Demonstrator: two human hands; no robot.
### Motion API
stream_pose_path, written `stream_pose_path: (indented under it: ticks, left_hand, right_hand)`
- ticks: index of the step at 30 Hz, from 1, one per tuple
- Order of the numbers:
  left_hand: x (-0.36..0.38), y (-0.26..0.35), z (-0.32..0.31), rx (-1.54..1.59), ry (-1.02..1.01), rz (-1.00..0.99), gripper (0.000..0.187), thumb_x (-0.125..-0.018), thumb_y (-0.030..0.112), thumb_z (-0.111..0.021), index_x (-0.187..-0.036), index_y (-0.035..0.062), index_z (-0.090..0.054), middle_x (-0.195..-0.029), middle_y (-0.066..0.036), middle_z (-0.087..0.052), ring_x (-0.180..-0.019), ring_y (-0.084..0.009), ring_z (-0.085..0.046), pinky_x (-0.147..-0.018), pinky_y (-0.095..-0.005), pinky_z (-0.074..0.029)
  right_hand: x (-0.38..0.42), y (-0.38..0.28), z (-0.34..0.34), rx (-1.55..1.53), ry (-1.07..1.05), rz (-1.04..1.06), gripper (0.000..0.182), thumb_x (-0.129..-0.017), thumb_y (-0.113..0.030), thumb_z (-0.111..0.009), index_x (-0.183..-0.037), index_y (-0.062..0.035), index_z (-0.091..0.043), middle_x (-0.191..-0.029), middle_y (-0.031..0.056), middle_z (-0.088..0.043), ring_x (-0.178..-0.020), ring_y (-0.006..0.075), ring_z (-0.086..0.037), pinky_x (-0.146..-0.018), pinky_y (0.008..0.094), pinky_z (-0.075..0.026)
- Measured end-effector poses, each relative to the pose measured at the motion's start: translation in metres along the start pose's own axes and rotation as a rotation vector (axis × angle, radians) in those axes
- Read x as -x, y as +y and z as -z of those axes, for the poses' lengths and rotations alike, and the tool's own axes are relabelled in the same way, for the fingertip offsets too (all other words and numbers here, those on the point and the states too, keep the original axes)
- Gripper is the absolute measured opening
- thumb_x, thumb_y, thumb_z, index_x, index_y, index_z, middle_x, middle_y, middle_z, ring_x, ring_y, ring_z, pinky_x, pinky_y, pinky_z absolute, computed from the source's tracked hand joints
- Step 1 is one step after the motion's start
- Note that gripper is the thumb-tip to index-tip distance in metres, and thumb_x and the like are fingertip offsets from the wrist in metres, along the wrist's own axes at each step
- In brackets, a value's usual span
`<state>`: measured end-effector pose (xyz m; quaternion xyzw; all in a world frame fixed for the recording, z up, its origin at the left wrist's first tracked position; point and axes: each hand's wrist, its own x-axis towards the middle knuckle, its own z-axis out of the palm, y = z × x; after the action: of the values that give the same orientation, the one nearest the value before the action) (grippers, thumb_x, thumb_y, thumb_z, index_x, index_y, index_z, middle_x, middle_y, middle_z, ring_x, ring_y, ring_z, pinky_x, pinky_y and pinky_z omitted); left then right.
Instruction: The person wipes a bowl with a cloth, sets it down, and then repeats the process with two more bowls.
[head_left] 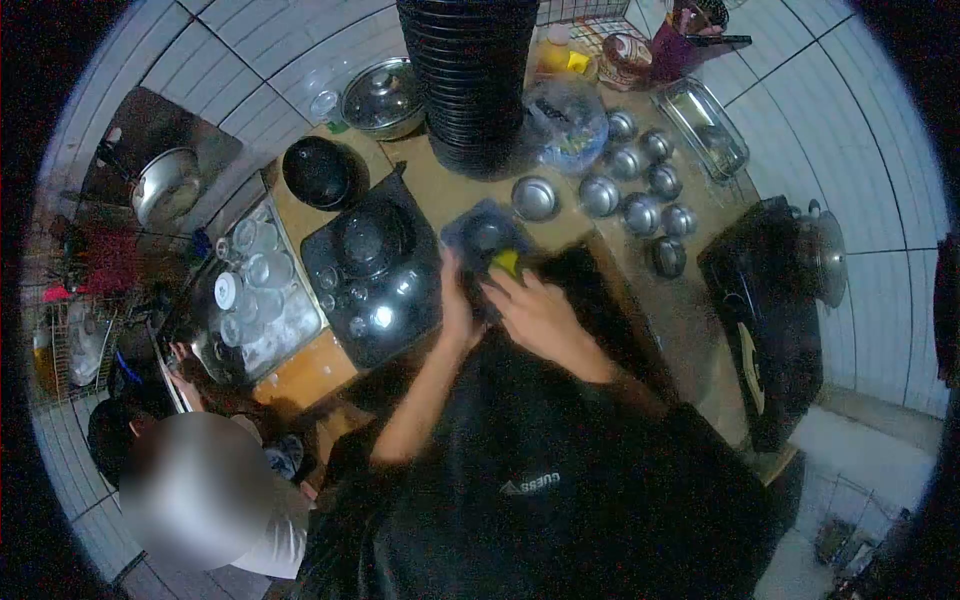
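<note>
A dark, square plastic container [478, 216] with a bluish sheen is tilted in front of my chest. My left hand [460, 308] is closed on its left edge, fingers pointing up along the side. In my right hand [540, 315], a yellow sponge [505, 262] is pressed against the container's inner face. Part of the container is hidden behind my right fingers and the dark shadow near my shirt. Just beyond it rises a tall stack of black containers [468, 90]. A round metal tin [535, 198] sits to its right on the counter.
Several metal tins [640, 213] stand right, near a clear plastic bowl [570, 125] and a glass dish [703, 128]. A black stove [765, 320] borders the right. Left are a black tray [370, 270], a black bowl [318, 172] and a sink [290, 310], where another person [200, 490] stands.
</note>
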<state>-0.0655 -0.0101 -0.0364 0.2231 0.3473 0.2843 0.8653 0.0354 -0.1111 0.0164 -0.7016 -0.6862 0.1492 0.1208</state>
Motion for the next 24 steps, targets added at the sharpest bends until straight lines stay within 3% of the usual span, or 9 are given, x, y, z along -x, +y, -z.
stream_pose_path:
  ticks: [5, 9, 11, 12, 13, 15, 17, 19, 24]
  left_hand:
    - [-0.011, -0.016, 0.025, -0.281, -0.001, -0.197, 0.07, -0.097, 0.063, -0.026, -0.118, 0.0028, -0.055, -0.112, -0.014, -0.062, -0.102, -0.0259, -0.06, -0.092, -0.0389, -0.047]
    - [-0.004, -0.011, 0.03, -0.243, -0.02, -0.201, 0.068, -0.098, 0.06, -0.026, -0.111, 0.0019, -0.059, -0.112, -0.012, -0.061, -0.11, -0.0229, -0.054, -0.099, -0.0368, -0.039]
    - [0.008, 0.002, 0.014, -0.049, -0.197, -0.173, 0.069, -0.099, 0.06, -0.024, -0.109, 0.0023, -0.061, -0.111, -0.012, -0.062, -0.108, -0.022, -0.055, -0.1, -0.036, -0.038]
    - [0.01, 0.006, 0.007, -0.004, -0.224, -0.146, 0.066, -0.099, 0.058, -0.026, -0.11, 0.0031, -0.061, -0.111, -0.011, -0.062, -0.105, -0.0233, -0.057, -0.1, -0.0372, -0.039]
    - [0.005, 0.003, 0.009, -0.003, -0.222, -0.148, 0.066, -0.099, 0.058, -0.026, -0.11, 0.0031, -0.061, -0.111, -0.011, -0.062, -0.105, -0.0233, -0.057, -0.1, -0.0372, -0.039]
    - [-0.008, -0.004, 0.014, -0.275, -0.142, -0.278, 0.057, -0.1, 0.053, -0.032, -0.114, 0.0038, -0.059, -0.111, -0.012, -0.061, -0.101, -0.0245, -0.059, -0.095, -0.0408, -0.044]
    - [0.0, 0.003, 0.008, -0.297, -0.06, -0.248, 0.047, -0.1, 0.045, -0.039, -0.115, 0.0048, -0.059, -0.11, -0.01, -0.061, -0.098, -0.0227, -0.06, -0.093, -0.0406, -0.046]
    - [0.008, 0.015, 0.002, -0.103, -0.056, 0.01, 0.041, -0.1, 0.039, -0.042, -0.115, 0.0055, -0.06, -0.11, -0.007, -0.061, -0.099, -0.0184, -0.058, -0.092, -0.0358, -0.045]
    - [-0.01, 0.005, 0.01, -0.187, -0.104, 0.018, 0.037, -0.101, 0.035, -0.042, -0.115, 0.0055, -0.06, -0.109, -0.006, -0.061, -0.1, -0.0163, -0.056, -0.092, -0.031, -0.043]
  right_hand:
    - [0.001, -0.009, -0.004, 0.055, -0.073, -0.131, 0.044, -0.081, -0.011, -0.06, -0.123, -0.0009, -0.055, -0.125, 0.0165, -0.05, -0.105, 0.0378, -0.058, -0.076, 0.0457, -0.053]
    - [-0.001, 0.003, -0.016, -0.376, -0.244, -0.061, 0.043, -0.081, -0.008, -0.06, -0.123, -0.0008, -0.056, -0.124, 0.0201, -0.052, -0.108, 0.0355, -0.059, -0.086, 0.0421, -0.051]
    - [0.0, 0.015, -0.031, -0.762, -0.049, -0.052, 0.046, -0.082, -0.011, -0.064, -0.126, -0.0019, -0.055, -0.128, 0.0182, -0.054, -0.113, 0.029, -0.057, -0.095, 0.0361, -0.046]
    - [-0.005, 0.02, -0.037, -1.256, -0.197, -0.306, 0.049, -0.083, -0.013, -0.066, -0.13, -0.0028, -0.054, -0.13, 0.0167, -0.055, -0.117, 0.0237, -0.054, -0.101, 0.0321, -0.04]
    - [-0.004, 0.019, -0.035, -1.255, -0.2, -0.305, 0.049, -0.083, -0.013, -0.066, -0.13, -0.0028, -0.054, -0.13, 0.0167, -0.055, -0.117, 0.0237, -0.054, -0.101, 0.0321, -0.04]
    - [-0.002, 0.018, -0.023, -1.545, 0.074, -0.637, 0.05, -0.083, -0.011, -0.066, -0.13, -0.0032, -0.054, -0.126, 0.0144, -0.058, -0.115, 0.0205, -0.053, -0.099, 0.0315, -0.041]
    - [-0.002, 0.023, -0.017, -1.523, 0.215, -0.571, 0.049, -0.082, -0.013, -0.067, -0.129, -0.0011, -0.054, -0.122, 0.0152, -0.061, -0.114, 0.021, -0.055, -0.096, 0.0321, -0.042]
    - [0.001, 0.035, -0.008, -0.779, 0.494, -0.388, 0.051, -0.082, -0.017, -0.069, -0.127, 0.0023, -0.054, -0.116, 0.0173, -0.063, -0.107, 0.0256, -0.059, -0.094, 0.0341, -0.044]
    - [-0.008, 0.048, -0.006, -0.567, 0.039, -0.417, 0.052, -0.08, -0.037, -0.072, -0.113, 0.0017, -0.062, -0.109, 0.0257, -0.063, -0.106, 0.039, -0.06, -0.089, 0.0426, -0.048]
